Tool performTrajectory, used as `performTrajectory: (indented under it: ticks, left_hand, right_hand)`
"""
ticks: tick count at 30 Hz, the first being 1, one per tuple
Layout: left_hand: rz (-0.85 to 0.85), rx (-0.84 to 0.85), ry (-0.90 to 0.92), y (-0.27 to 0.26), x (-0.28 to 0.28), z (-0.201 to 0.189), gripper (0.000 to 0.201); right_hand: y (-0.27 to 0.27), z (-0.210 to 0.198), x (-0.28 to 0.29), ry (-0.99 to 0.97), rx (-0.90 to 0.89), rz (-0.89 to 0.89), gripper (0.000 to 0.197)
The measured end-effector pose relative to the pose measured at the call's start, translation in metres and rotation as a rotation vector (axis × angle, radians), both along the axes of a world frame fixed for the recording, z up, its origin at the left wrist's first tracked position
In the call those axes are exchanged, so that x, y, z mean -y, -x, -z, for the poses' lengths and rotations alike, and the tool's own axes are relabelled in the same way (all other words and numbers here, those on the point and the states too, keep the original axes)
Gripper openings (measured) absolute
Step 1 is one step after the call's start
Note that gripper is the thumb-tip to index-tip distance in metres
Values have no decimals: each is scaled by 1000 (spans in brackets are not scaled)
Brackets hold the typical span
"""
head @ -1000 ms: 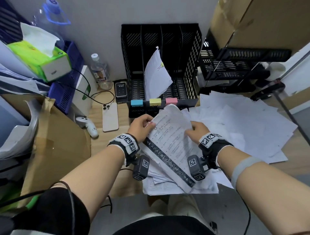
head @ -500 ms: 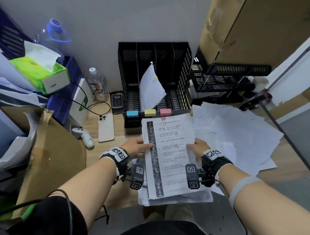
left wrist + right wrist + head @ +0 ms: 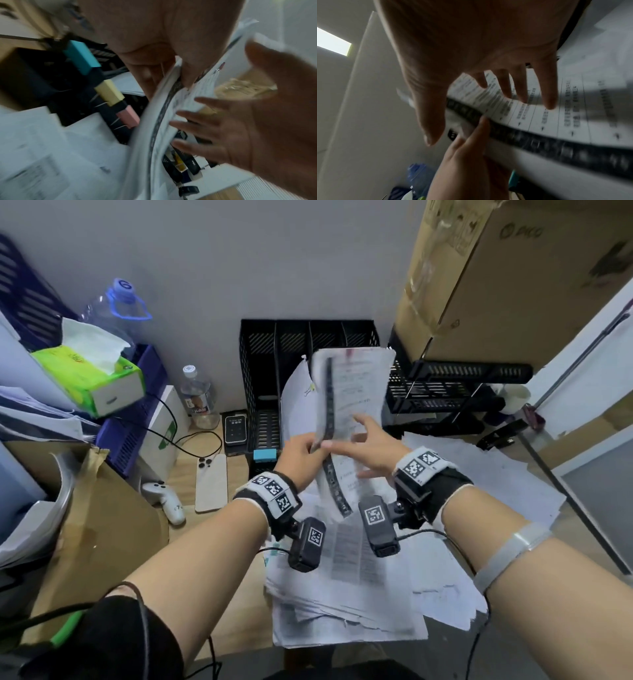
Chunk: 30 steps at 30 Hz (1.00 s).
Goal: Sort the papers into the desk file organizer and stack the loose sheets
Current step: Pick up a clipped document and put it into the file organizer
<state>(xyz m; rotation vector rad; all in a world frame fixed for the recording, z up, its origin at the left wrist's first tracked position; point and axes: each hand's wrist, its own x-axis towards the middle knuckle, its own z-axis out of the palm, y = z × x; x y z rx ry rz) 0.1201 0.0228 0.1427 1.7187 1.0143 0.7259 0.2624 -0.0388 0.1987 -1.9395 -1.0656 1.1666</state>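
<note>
My left hand (image 3: 317, 445) pinches the left edge of a printed paper set (image 3: 356, 392) with a dark strip down its side. The set stands upright and blurred in front of the black file organizer (image 3: 260, 364), where a white sheet (image 3: 296, 405) leans in a slot. My right hand (image 3: 368, 440) has its fingers spread and straight against the page's face. The left wrist view shows my left thumb and fingers (image 3: 185, 70) clamped on the paper (image 3: 164, 121). Spread fingertips (image 3: 547, 102) lie over the print (image 3: 547, 121) in the right wrist view. A paper stack (image 3: 342, 594) lies below.
Loose sheets (image 3: 479, 474) spread over the desk's right. Blue (image 3: 82, 58), yellow (image 3: 109, 94) and pink (image 3: 128, 116) clips sit on the organizer's front. Left: a phone (image 3: 210, 482), a controller (image 3: 164, 501), a bottle (image 3: 197, 395), a tissue box (image 3: 92, 378). Black wire trays (image 3: 445, 385) stand right.
The printed set went from lying flat in both hands to standing upright by the organizer. My right hand let go of its edge and spread its fingers; the left kept its pinch.
</note>
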Motion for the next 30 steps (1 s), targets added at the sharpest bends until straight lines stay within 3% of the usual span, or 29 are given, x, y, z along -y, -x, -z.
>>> performTrajectory:
  ticks: [1, 2, 3, 4, 6, 9, 11, 14, 19, 24, 30]
  left_hand:
    - [78, 20, -65, -8, 1, -7, 21]
    - [143, 38, -85, -15, 3, -12, 24]
    - [182, 59, -78, -21, 4, -18, 32]
    - [187, 56, -89, -25, 3, -22, 42]
    - [209, 57, -119, -31, -1, -26, 50]
    - [134, 65, 10, -34, -14, -24, 47]
    - [43, -125, -14, -34, -29, -16, 50]
    - [61, -493, -84, -36, -46, -3, 62]
    - [85, -767, -71, -42, -61, 15, 73]
    - [-161, -694, 7, -42, -71, 22, 78]
    - [-280, -535, 52, -36, -85, 18, 76]
  right_hand:
    - [4, -8, -3, -6, -23, -36, 86]
    - [6, -13, -7, -31, -14, -35, 63]
    - [6, -19, -11, -65, 47, -9, 41]
    - [2, -24, -15, -85, 140, 32, 34]
    - [-13, -29, -24, -115, 277, 148, 35]
    - [-38, -35, -33, -210, 269, 176, 40]
    - [-49, -42, -35, -238, 252, 131, 40]
    - [-61, -49, -39, -266, 149, 80, 34]
    - [-70, -49, -56, -249, 162, -13, 36]
    - [-70, -45, -83, -261, 149, -73, 37]
    - [-66, -36, -122, -305, 191, -62, 37]
